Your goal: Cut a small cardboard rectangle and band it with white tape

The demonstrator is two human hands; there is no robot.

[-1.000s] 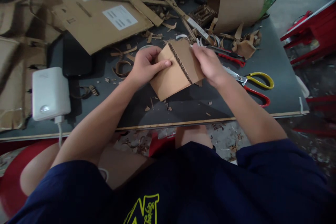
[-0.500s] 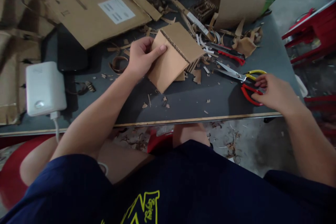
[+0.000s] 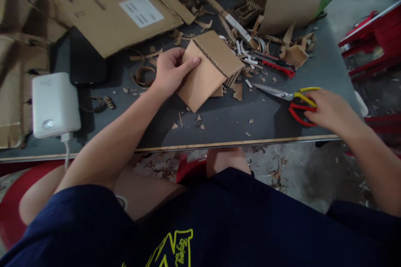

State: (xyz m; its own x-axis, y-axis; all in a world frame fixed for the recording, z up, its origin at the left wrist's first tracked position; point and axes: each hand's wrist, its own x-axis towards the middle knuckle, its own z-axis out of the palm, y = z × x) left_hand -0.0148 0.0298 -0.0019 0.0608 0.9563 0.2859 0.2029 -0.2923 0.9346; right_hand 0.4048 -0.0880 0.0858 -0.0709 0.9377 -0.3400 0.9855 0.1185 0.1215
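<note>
My left hand (image 3: pixel 171 69) pinches the left edge of a small folded piece of cardboard (image 3: pixel 203 79), thumb on top and fingers underneath. A raised corrugated edge runs across that piece, and more layers show below its right side. On the right, my right hand (image 3: pixel 328 108) is closed around the handles of a pair of scissors (image 3: pixel 283 93), one handle yellow and one red. The blades point left toward the cardboard and lie nearly together, apart from it. Part of the grip is hidden behind the fingers.
A red box cutter (image 3: pixel 277 66) lies among cardboard scraps behind the scissors. A cardboard tube (image 3: pixel 291 0) stands at the back right. To the left are a large labelled cardboard sheet (image 3: pixel 103 21), a black phone-like slab (image 3: pixel 86 60) and a white power bank (image 3: pixel 55 106) with a cable.
My right hand has closed more around the scissors' handles, and the blades, spread before, have come together. My left hand keeps its hold on the cardboard.
</note>
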